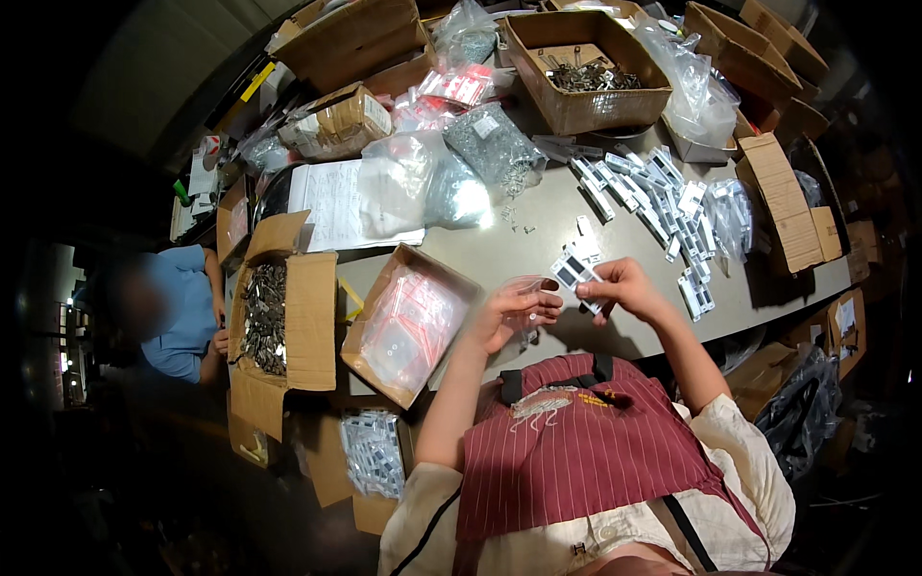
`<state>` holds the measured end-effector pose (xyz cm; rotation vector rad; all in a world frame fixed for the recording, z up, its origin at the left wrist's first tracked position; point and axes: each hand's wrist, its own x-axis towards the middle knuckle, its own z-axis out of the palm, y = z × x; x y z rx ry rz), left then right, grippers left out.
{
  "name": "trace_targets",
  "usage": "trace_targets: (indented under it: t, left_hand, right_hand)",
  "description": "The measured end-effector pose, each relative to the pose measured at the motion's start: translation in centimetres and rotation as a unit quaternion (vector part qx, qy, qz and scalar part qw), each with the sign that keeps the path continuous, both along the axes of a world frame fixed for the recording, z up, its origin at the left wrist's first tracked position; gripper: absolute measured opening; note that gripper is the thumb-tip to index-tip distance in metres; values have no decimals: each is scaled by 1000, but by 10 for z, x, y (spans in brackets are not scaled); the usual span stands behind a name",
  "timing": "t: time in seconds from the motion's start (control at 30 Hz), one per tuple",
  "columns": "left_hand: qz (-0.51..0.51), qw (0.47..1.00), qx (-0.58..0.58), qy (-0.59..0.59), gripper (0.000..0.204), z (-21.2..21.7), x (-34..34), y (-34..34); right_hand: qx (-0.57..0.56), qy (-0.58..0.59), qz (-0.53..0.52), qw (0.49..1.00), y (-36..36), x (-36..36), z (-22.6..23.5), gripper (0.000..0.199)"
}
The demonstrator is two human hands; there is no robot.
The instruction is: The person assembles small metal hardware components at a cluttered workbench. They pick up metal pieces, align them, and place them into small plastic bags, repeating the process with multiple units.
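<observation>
My left hand (509, 314) holds a small clear plastic bag (530, 288) open at chest height above the near edge of the grey table (538, 230). My right hand (624, 285) grips a small flat white and dark part (574, 273) right beside the bag's mouth. Just beyond my hands lie a few loose small parts (583, 245), and a spread of similar white parts in clear packets (663, 202) covers the table to the right.
An open carton of small clear bags (408, 322) sits left of my hands, another carton of dark metal parts (267, 317) further left. Bags of screws (495, 144), papers (331, 202) and a box of metal pieces (586, 72) fill the back. A person in blue (178, 312) sits at far left.
</observation>
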<state>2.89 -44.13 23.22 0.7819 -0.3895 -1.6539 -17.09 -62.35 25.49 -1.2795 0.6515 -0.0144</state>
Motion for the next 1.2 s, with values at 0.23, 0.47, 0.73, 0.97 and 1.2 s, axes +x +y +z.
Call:
trace_targets:
  t: [0.23, 0.47, 0.73, 0.97, 1.2]
  left_hand:
    - [-53, 998, 13, -36, 47, 0, -9, 1]
    - [-92, 986, 74, -118, 42, -2, -15, 1]
    - [-236, 944, 14, -230, 28, -33, -24, -8]
    - [-105, 994, 22, -29, 39, -18, -20, 4]
    - [-63, 998, 20, 21, 46, -1, -33, 8]
  right_hand:
    - [-261, 15, 150, 954, -10, 13, 28, 27]
    - [-593, -70, 337, 728, -7, 18, 34, 10]
    - [-553, -37, 489, 673, -3, 50, 46, 29]
    - [-463, -151, 238, 840, -17, 51, 54, 30]
    - [-439, -177, 149, 868, 2, 43, 37, 26]
